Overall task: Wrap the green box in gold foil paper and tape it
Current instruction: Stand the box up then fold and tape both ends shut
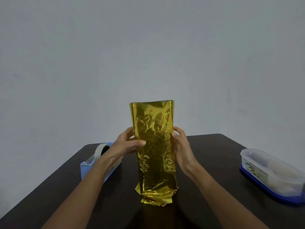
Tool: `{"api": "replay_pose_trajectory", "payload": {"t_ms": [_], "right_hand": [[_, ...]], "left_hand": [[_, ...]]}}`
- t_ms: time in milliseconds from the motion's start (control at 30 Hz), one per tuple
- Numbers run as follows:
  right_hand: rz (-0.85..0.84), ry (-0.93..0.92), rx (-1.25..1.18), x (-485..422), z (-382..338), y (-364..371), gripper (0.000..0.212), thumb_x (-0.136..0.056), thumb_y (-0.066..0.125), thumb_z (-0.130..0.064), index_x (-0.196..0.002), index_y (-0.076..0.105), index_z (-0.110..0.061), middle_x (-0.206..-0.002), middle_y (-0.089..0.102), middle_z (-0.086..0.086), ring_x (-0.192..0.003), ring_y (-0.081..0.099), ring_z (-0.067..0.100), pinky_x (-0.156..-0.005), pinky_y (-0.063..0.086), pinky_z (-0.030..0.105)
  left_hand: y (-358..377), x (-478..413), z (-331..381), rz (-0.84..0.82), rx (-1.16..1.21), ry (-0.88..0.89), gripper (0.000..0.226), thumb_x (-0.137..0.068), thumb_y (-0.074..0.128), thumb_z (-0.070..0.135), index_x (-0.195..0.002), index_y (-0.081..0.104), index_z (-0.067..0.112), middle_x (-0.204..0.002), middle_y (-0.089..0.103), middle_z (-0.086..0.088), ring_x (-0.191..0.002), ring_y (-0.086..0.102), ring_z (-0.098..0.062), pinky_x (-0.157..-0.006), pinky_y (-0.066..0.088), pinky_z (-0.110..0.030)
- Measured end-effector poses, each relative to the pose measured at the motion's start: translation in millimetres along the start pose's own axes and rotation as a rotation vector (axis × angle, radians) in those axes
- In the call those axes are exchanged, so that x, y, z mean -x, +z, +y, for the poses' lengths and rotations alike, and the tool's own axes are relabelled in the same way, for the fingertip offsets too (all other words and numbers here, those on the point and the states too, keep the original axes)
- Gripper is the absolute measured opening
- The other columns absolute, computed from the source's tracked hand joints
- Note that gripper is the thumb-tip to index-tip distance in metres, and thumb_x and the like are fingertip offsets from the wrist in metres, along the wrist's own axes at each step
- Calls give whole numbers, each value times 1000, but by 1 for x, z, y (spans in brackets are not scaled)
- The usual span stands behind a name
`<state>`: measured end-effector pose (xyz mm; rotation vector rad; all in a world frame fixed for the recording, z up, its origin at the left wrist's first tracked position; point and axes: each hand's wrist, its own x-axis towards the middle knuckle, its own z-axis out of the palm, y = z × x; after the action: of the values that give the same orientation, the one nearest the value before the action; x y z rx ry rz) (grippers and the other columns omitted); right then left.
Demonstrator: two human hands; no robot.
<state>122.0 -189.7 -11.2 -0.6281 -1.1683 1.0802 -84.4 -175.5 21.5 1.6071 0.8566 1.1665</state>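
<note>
One tape dispenser [99, 162] is set on the table [214, 154] at nine o'clock of the upright gold foil [155, 146], its contents hidden. The foil is gripped by the left hand [127, 143], thumb across its front, and by the right hand [181, 146], curled round its three o'clock edge. A plastic tub [270, 172] is seen beyond.

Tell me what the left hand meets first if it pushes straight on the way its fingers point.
The gold foil paper: the left hand grips its side, thumb across the front, with no gap. Past it, the right hand holds the opposite side.
</note>
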Motion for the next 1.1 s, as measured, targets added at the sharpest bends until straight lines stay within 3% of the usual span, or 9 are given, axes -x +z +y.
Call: {"api": "replay_pose_trajectory", "payload": {"t_ms": [100, 233, 367, 500, 633, 733, 867, 1000, 1100], "right_hand": [[109, -2, 8, -2, -9, -4, 32, -82, 53, -47, -107, 64, -29, -127, 58, 0, -123, 50, 20, -102, 40, 50], [93, -41, 41, -11, -35, -6, 10, -95, 53, -21, -95, 63, -19, -103, 63, -2, -101, 60, 19, -73, 51, 31], [25, 3, 173, -15, -52, -1, 12, -93, 56, -20, -90, 67, -15, -93, 64, 1, -92, 60, 18, -66, 50, 29], [-21, 73, 322, -21, -60, 1, 20, -92, 56, -30, -100, 71, -19, -113, 65, 2, -112, 57, 21, -81, 52, 38], [-121, 100, 458, -19, -72, 7, 34, -89, 57, -45, -113, 68, -24, -123, 62, -1, -120, 50, 19, -99, 41, 54], [-69, 37, 423, -17, -83, 13, 42, -93, 48, -49, -121, 63, -22, -134, 51, -10, -124, 43, 12, -103, 37, 46], [-53, -72, 476, -14, -87, 17, 36, -95, 42, -46, -104, 66, -22, -103, 56, -18, -103, 48, -2, -101, 27, 25], [-65, -229, 752, -18, -81, 23, 45, -84, 55, -58, -98, 72, -19, -115, 61, -7, -115, 51, 9, -107, 35, 40], [-168, -212, 668, -11, -85, 38, 70, -90, 32, -62, -116, 65, -6, -125, 61, 9, -117, 53, 23, -107, 34, 42]], "left_hand": [[3, 4, 5, -30, -43, 17, 85, -50, 84, 31, -129, 52, 25, -119, 65, 8, -106, 65, -17, -88, 54, -39], [7, 9, 9, -51, -69, 40, 83, -51, 81, 34, -128, 51, 29, -116, 66, 10, -104, 65, -14, -80, 55, -29], [8, 13, 12, -64, -90, 56, 81, -51, 80, 34, -127, 52, 28, -112, 67, 11, -101, 66, -12, -71, 55, -22], [6, 16, 14, -71, -122, 62, 77, -50, 79, 36, -123, 54, 30, -107, 68, 15, -98, 66, -7, -69, 55, -20], [3, 17, 13, -76, -158, 82, 72, -53, 78, 37, -122, 56, 32, -112, 67, 11, -103, 65, -9, -76, 56, -25], [2, 15, 11, -58, -151, 71, 76, -51, 79, 39, -123, 54, 32, -113, 67, 11, -103, 65, -10, -78, 55, -27], [1, 12, 9, -53, -139, 36, 83, -50, 80, 38, -127, 51, 30, -118, 65, 9, -106, 64, -13, -82, 54, -32], [1, 10, 10, -58, -142, 18, 92, -41, 86, 45, -126, 52, 32, -115, 66, 13, -106, 64, -10, -79, 55, -29], [1, 10, 9, -51, -129, 16, 88, -46, 83, 40, -128, 51, 29, -117, 65, 11, -108, 63, -13, -77, 55, -29]]}}
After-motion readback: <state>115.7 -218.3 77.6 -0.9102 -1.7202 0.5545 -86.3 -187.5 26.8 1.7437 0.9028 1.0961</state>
